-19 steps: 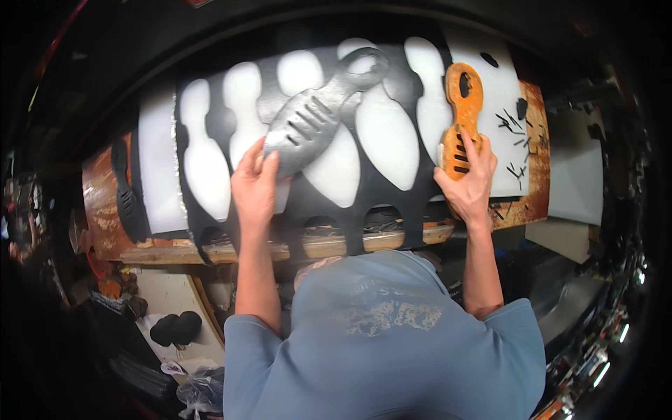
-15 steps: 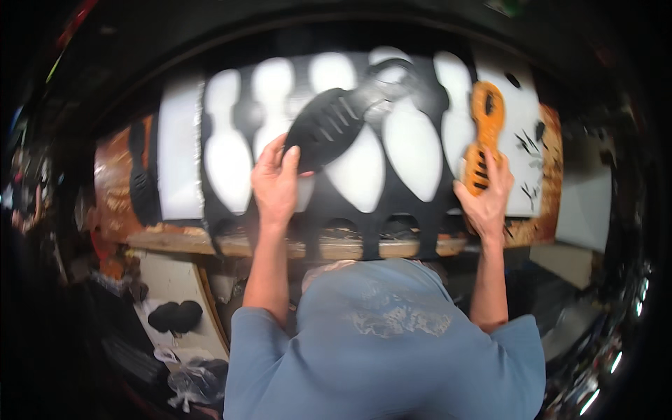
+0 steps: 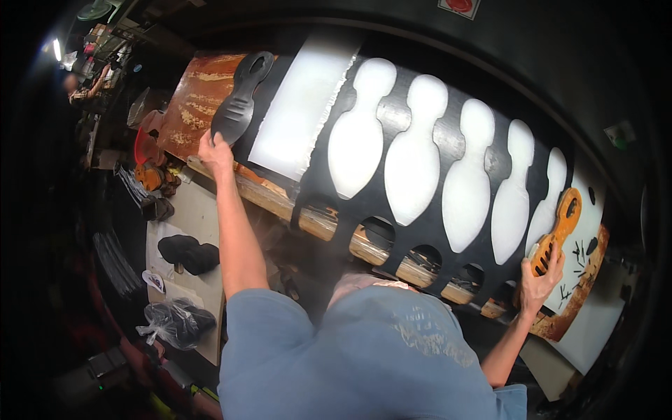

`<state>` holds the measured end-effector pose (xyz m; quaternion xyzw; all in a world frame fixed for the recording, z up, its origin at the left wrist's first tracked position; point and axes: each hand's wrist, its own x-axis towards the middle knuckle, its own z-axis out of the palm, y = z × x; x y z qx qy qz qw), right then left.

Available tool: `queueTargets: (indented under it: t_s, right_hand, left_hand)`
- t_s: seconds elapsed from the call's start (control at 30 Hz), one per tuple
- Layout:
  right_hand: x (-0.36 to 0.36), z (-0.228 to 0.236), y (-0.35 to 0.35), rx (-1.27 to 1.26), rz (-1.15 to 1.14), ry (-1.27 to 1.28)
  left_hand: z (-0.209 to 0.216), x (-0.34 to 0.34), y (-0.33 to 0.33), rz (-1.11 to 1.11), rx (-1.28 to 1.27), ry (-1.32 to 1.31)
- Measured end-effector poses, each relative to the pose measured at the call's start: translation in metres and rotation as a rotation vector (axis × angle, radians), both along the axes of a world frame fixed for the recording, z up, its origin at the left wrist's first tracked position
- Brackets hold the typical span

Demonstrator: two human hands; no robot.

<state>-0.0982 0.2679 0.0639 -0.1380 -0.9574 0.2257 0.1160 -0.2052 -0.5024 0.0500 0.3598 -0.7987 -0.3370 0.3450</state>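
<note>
Changed since the earlier frames: the black piece (image 3: 236, 105) is no longer being held over the sheet (image 3: 448, 129); it is now being held at the bench's left end, above the brown board (image 3: 189, 105). The view is also being swung left. The orange tool (image 3: 565, 213) is still being kept at the sheet's right end, partly overlapping the last opening there.

Meaning for the work: the piece is now being kept well apart from the sheet, and the row of openings (image 3: 355, 150) is being left uncovered, with white showing through. Judgement only: this is looking like a handling step, with no cutting being done.

Grip: the black piece is being gripped by its near tip in the left hand (image 3: 215, 152), fingers closed on it. Whether it is being supported by anything underneath cannot be told. The slotted end of the orange tool is being gripped by the right hand (image 3: 541, 285). Black scraps (image 3: 577, 252) are lying just beside it on the white board.

Markings: no brand is being made out. Faded print (image 3: 434, 343) is being carried on the blue shirt (image 3: 378, 378). A red-and-white sign (image 3: 460, 5) is being cropped at the top edge; a small label (image 3: 620, 134) at right is too blurred for reading.
</note>
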Motion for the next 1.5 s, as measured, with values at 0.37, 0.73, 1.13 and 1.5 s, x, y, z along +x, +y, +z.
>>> queueTargets:
  t_s: [0.37,0.73,1.13,1.5]
  right_hand:
    - [-0.001,0.002,0.001,0.073,0.041,0.023]
    - [-0.005,0.017,-0.009,-0.091,0.003,0.038]
    - [-0.019,0.042,0.044,-0.732,-0.049,0.106]
    - [-0.027,0.012,0.061,-0.122,0.080,0.035]
  left_hand:
    - [0.028,-0.042,0.164,-0.582,-0.092,0.042]
    - [0.023,-0.072,0.520,-1.398,-0.364,-0.128]
    - [0.008,0.002,0.503,-1.422,-0.774,-0.126]
    - [0.024,0.100,0.453,-1.581,-0.724,-0.260]
